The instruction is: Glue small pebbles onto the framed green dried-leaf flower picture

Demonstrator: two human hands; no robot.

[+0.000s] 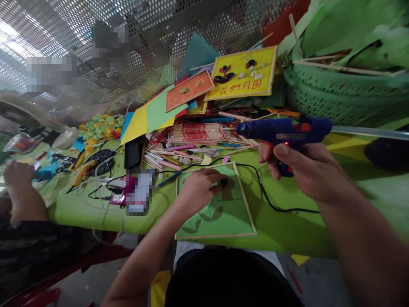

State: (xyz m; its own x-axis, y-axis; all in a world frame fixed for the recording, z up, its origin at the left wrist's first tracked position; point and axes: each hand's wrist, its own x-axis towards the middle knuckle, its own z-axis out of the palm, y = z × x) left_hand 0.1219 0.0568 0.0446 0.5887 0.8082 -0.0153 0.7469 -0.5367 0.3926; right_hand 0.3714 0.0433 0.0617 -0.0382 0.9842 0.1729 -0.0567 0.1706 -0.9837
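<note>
My right hand (303,164) is wrapped round the grip of a blue glue gun (271,130), raised above the table with its nozzle pointing left. A clear glue stick (367,131) runs out of the gun's back end. Below and to the left, a green picture card (230,219) with a thin wooden frame lies flat, showing leaf shapes and a brown trunk-like shape. Over its upper part is my left hand (200,187), with fingers closed round a small dark piece (224,182) against the card. Whether this piece is a pebble is unclear.
A black cord (262,187) crosses the green tablecloth. Behind lie wooden sticks (198,132), coloured cards, a yellow framed picture (243,74) and a smaller orange one (190,90). A green basket (338,94) stands back right. Phones lie left, beside another person's hand (19,175).
</note>
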